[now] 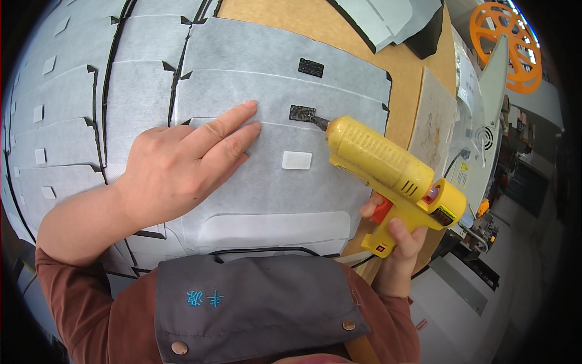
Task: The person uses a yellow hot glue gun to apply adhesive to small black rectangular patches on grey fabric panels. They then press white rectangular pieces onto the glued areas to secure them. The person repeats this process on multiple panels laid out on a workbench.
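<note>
Grey-white fabric panels (254, 188) with black edges lie overlapped in front of me. My left hand (194, 151) rests on the top panels, its index and middle fingers stretched out; it holds nothing. My right hand (400, 230) is wrapped around the handle of a yellow hot glue gun (388, 158), a finger at its red trigger. The gun's dark nozzle meets the right end of a small black rectangular patch (301, 113). Another black patch (311, 68) sits farther away, and a white rectangular patch (297, 161) is nearer to me.
More panels with small white patches (40, 156) spread out at the left. A brown board (267, 15) lies underneath, with another grey piece (394, 21) at its far side. On the right stand a light-coloured machine (479, 145) and an orange spoked reel (506, 45).
</note>
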The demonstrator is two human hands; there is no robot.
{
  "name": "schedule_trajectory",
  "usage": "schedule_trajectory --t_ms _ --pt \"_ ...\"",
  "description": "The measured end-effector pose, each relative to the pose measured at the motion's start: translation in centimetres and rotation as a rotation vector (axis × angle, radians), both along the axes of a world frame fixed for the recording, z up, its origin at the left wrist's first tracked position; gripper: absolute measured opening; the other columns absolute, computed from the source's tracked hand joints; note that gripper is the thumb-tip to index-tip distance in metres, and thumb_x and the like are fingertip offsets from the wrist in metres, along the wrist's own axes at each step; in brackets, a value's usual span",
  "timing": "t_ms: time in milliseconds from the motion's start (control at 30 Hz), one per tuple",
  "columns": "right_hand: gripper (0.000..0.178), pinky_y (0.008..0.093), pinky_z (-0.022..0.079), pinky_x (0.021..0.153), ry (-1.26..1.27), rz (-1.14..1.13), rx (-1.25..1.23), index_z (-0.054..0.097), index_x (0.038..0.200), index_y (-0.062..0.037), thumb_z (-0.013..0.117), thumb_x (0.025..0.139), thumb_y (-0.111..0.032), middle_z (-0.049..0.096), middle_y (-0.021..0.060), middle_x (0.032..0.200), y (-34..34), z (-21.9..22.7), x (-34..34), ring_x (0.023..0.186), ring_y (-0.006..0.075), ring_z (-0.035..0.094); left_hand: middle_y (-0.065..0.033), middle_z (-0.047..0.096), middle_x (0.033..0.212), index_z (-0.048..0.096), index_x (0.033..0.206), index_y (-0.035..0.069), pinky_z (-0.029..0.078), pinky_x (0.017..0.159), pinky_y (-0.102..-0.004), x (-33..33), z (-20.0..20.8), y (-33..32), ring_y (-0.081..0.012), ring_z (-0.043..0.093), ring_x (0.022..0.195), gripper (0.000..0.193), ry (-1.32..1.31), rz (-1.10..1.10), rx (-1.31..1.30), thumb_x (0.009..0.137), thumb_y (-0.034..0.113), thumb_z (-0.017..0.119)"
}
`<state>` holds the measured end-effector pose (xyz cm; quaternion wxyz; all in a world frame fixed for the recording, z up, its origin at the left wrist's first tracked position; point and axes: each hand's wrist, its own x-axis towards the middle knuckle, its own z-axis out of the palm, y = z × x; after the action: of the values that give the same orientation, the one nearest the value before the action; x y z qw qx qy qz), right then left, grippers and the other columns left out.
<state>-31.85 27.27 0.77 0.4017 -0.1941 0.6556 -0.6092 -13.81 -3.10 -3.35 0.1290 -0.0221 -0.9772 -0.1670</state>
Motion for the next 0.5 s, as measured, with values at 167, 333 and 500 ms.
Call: schedule_trajectory --t_ms 167,333,500 --pt "0.058 0.039 0.052 0.084 0.005 -0.028 0.04 0.043 0.134 0.0086 0.06 0.081 -0.009 0.063 0.0228 0.107 -0.1 -0.1 0.3 0.093 0.0289 0.066 -0.0137 0.065 0.127 0.065 0.116 0.005 0.049 0.048 -0.0242 -0.1 0.0 0.0 -0.0126 0.061 0.055 0.039 0.008 -0.006 0.006 0.079 0.01 0.075" --pt "0.055 0.034 0.054 0.069 -0.178 -0.127 -0.065 0.048 0.123 0.0079 0.06 0.086 -0.032 0.064 0.0205 0.098 1.2 -1.2 -0.7 0.083 0.028 0.066 -0.0125 0.064 0.128 0.063 0.123 0.007 0.049 0.05 -0.0247 0.2 0.1 -0.1 -0.0138 0.06 0.055 0.045 0.01 -0.012 -0.025 0.079 0.009 0.074" --pt "0.046 0.0316 0.057 0.063 -0.454 -0.446 -0.423 0.048 0.126 0.0029 0.05 0.099 -0.035 0.063 0.0149 0.104 3.9 -2.3 -3.4 0.088 0.0299 0.068 -0.0114 0.063 0.129 0.046 0.141 0.007 0.046 0.053 -0.0235 0.2 2.2 0.1 -0.0111 0.056 0.059 0.065 -0.085 0.063 0.311 0.08 0.005 0.07"
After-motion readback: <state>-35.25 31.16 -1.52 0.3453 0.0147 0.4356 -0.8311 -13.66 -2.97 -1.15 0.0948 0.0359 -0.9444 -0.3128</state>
